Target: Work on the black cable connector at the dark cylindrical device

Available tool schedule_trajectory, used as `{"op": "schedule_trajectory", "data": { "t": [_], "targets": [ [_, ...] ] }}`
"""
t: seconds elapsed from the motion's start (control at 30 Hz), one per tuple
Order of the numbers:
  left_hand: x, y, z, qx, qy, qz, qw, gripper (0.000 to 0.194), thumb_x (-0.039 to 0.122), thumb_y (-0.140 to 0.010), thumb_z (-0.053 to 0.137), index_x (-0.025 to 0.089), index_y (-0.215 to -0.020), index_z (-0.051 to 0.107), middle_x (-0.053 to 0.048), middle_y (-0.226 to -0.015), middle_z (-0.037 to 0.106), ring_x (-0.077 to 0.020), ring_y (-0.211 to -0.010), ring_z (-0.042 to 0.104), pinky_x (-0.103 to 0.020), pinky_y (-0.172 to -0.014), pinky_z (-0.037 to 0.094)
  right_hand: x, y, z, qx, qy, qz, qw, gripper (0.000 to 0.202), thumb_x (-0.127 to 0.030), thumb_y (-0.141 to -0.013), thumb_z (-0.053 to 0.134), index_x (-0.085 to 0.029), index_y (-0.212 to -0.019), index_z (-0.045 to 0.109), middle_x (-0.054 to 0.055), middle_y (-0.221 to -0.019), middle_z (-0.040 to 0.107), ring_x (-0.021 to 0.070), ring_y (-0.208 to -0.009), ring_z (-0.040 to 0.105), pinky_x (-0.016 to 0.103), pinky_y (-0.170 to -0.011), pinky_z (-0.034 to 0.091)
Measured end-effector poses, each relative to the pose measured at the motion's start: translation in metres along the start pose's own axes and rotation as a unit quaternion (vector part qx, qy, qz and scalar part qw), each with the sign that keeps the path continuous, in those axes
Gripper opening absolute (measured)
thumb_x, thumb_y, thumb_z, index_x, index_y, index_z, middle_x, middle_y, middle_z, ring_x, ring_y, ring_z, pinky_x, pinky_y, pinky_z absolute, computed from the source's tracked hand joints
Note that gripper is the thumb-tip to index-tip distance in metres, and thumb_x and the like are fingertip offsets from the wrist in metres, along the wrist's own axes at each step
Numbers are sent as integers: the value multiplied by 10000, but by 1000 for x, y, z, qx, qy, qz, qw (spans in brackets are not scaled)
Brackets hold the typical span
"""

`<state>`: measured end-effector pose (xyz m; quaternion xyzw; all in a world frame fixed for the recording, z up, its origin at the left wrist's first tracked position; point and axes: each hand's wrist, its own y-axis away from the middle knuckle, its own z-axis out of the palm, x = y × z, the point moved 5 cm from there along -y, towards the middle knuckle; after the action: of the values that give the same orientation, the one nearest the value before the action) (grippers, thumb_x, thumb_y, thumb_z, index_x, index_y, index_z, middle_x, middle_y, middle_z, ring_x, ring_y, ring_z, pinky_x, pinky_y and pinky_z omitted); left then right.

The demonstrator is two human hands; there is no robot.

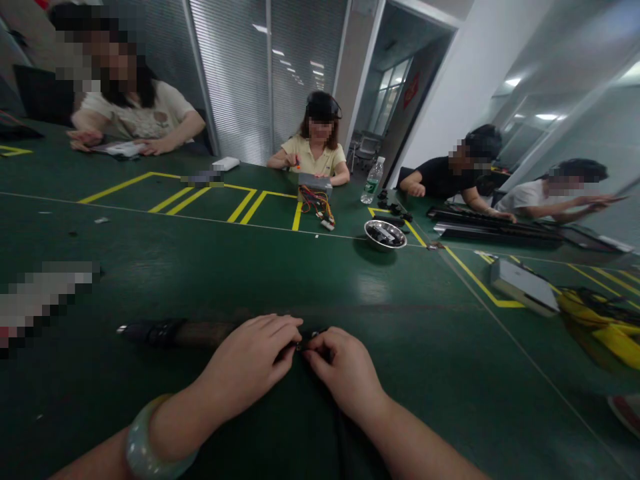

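Left hand (253, 353), right hand (350, 370): fingers pinching small black piece (313, 334) — handling apparently unfinished; brown-black cylindrical tool (197, 333) lies leftward.

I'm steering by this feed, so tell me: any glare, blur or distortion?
Head view: soft glare on the green table below the metal bowl; head view, centre: the dark part between the left hand and right hand is too dim to make out clearly; head view, right edge: the yellow item looks stretched and blurred.
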<state>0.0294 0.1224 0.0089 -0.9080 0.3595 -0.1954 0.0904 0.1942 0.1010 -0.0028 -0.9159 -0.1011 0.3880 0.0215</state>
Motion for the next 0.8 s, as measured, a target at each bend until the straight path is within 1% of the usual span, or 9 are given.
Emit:
{"op": "schedule_trajectory", "data": {
  "t": [0.2,0.4,0.6,0.8],
  "targets": [
    [3,-2,-3,-12,-9,0,1000,156,197,-858,548,235,-987,627,-27,-1231,660,-255,-1111,619,-466,-999,469,-2,0,-1,-6,12,5,1000,59,-162,-830,685,-216,-831,708,-7,-815,639,137,-775,601,238,-697,421],
    [4,-3,-1,-18,-5,-1,1000,151,190,-860,548,241,-980,624,-23,-1232,660,-257,-1111,618,-466,-985,476,-2,0,-2,4,24,7,1000,62,-149,-829,678,-208,-815,691,-11,-799,635,129,-741,589,238,-690,420],
    [4,-3,-2,-12,2,-6,1000,123,190,-861,546,233,-958,609,-26,-1224,662,-251,-1103,621,-457,-964,490,-3,0,-3,3,33,10,999,48,-165,-829,676,-206,-808,690,-4,-793,633,138,-753,596,241,-681,417],
    [6,-4,-5,-11,4,-2,1000,109,197,-861,543,222,-942,612,-45,-1197,672,-249,-1083,630,-429,-941,499,-2,1,-2,8,37,9,999,69,-136,-810,666,-203,-793,668,-9,-777,623,134,-728,579,240,-654,405]
  ]
}}
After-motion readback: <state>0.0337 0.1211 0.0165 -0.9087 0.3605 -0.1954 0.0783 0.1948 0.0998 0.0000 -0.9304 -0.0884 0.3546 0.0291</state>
